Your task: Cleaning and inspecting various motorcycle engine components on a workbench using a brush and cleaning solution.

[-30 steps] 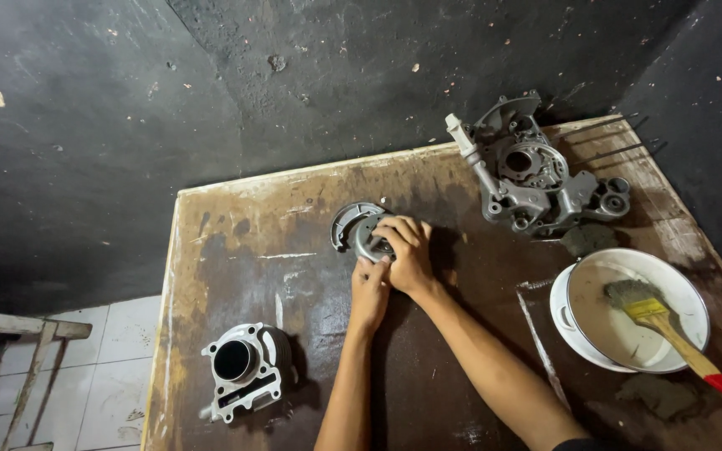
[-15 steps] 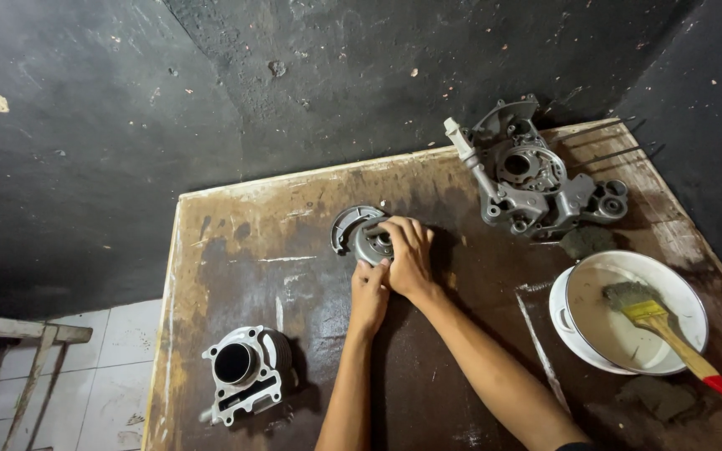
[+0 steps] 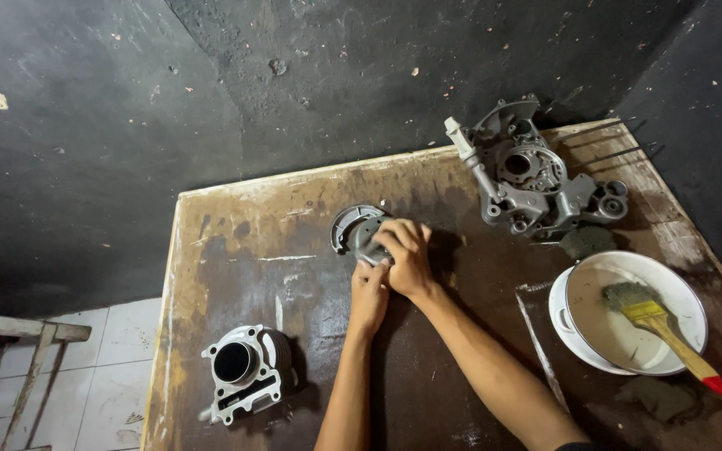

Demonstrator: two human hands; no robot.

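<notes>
- A wooden bench (image 3: pixel 22 330) shows at the far left edge, standing on a pale tiled floor (image 3: pixel 106 376) beside the worktop.
- The worktop (image 3: pixel 294 276) is a stained brown board set against a dark, rough wall (image 3: pixel 211 92).
- An engine cylinder (image 3: pixel 244 372), grey metal with a round dark bore, stands near the worktop's front left corner, well apart from the hands.
- A round metal cover (image 3: pixel 357 232) lies near the middle of the worktop, toward the wall.
- The left hand (image 3: pixel 369 292) rests just below the cover, its fingers curled and pressed against the cover's lower edge.
- The right hand (image 3: pixel 407 255) lies over the cover's right side, fingers bent down and grasping it; the two hands touch each other.
- An engine case (image 3: pixel 536 179), a large grey casting with several round openings, lies at the back right of the worktop.
- A dark rag (image 3: pixel 587 240) sits just in front of the case.
- A white bowl (image 3: pixel 566 321) stands at the right, and a paintbrush (image 3: pixel 658 321) with a wooden handle and red tip rests in it.
- Another dark rag (image 3: pixel 658 399) lies just in front of the bowl.
</notes>
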